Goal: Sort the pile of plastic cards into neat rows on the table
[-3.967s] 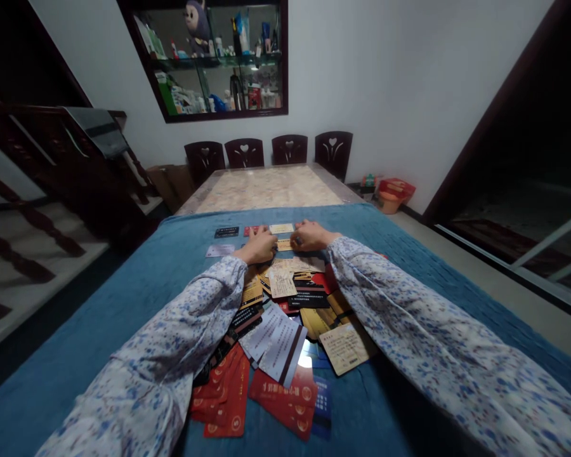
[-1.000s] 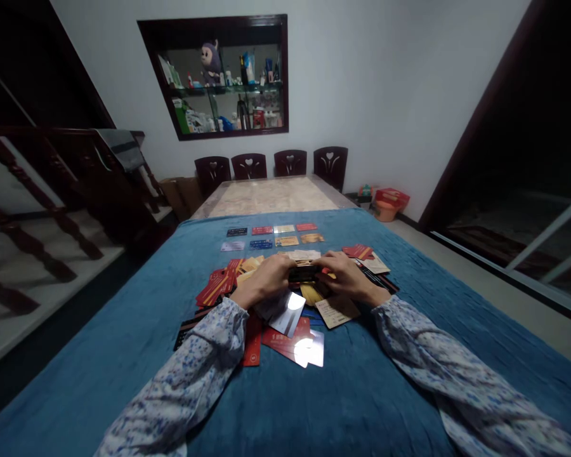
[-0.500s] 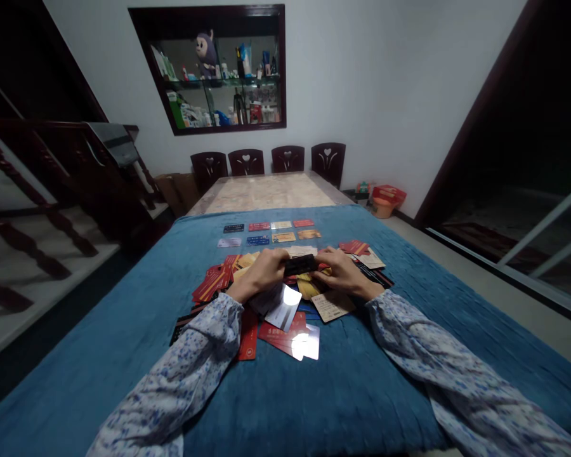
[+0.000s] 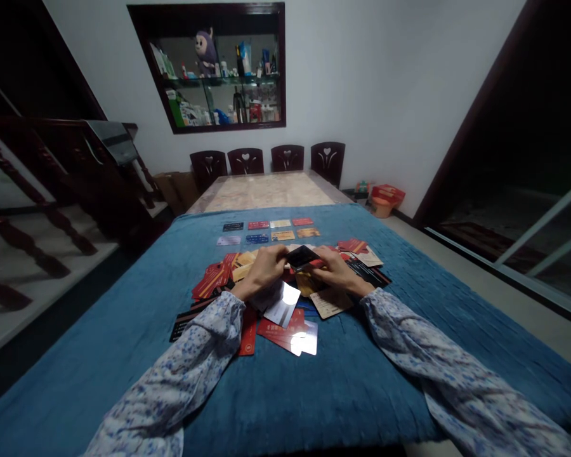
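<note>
Between my two hands a black card (image 4: 302,256) is held above a loose pile of cards. My left hand (image 4: 265,270) pinches its left end, and my right hand (image 4: 334,271) grips its right end. Whether more cards lie beneath it in my fingers, I cannot tell. Below and around my hands spread red cards (image 4: 214,280), a silver card (image 4: 282,306), a cream card (image 4: 330,303) and black cards (image 4: 368,273). Part of the pile is hidden by my hands and sleeves.
Beyond the pile, several cards lie in two rows, among them a blue card (image 4: 257,239) and a white card (image 4: 228,241). A blue cloth (image 4: 314,393) covers the near part of the table (image 4: 266,190). Dark chairs (image 4: 288,158) stand at the far end.
The black card has tilted between my hands, so its broad face shows more now. My right hand has shifted slightly. The cards on the cloth look unchanged.
</note>
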Tool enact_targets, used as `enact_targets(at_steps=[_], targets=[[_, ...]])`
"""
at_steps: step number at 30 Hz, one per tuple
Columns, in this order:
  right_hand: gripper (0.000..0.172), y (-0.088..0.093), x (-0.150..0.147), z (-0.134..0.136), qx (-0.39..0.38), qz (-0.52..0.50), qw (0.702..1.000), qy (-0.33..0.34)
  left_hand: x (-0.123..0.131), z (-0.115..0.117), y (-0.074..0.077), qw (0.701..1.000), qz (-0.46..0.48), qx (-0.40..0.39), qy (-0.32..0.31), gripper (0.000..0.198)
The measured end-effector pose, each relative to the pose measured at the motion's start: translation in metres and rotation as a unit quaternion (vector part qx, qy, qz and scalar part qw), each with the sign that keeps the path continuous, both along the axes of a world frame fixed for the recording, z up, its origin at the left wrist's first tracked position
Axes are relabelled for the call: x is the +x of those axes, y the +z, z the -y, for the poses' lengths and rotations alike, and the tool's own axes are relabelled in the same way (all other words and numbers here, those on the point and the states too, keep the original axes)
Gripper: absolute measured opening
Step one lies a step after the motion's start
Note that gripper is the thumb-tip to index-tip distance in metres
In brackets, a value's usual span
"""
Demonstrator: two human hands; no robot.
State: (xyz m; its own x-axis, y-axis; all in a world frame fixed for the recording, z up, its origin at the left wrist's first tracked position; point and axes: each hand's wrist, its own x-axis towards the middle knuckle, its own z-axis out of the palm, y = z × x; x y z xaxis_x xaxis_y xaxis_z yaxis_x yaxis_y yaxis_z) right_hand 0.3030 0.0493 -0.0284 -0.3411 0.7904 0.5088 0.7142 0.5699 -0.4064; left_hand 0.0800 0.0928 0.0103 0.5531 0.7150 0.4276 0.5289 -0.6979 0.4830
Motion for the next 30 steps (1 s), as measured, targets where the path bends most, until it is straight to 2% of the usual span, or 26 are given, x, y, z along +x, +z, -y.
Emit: enact_targets(at_steps=[7, 12, 19, 24, 30], targets=[[0.025, -0.0054, -0.0014, -0.0057, 0.017, -0.070, 0.997, -0.017, 0.0027, -0.0005, -0.0092, 0.999, 0.025, -0.021, -0.026, 0.021], [0.027, -0.0067, -0.0009, -0.0058, 0.031, -0.083, 0.995, -0.035, 0.0016, -0.0011, -0.0086, 0.999, 0.026, -0.019, -0.022, 0.019], [0.027, -0.0008, 0.0014, -0.0039, 0.077, 0.014, 0.992, -0.094, -0.0012, -0.0022, -0.0031, 1.000, 0.025, 0.007, 0.006, 0.018], [0.032, 0.0005, 0.0049, -0.0023, 0.126, 0.098, 0.981, -0.112, -0.0030, -0.0032, -0.0020, 0.997, 0.065, 0.028, 0.013, 0.037], [0.026, -0.0027, 0.0037, -0.0026, 0.165, 0.145, 0.969, -0.116, -0.0022, -0.0019, -0.0099, 0.998, 0.044, 0.048, -0.015, 0.030]])
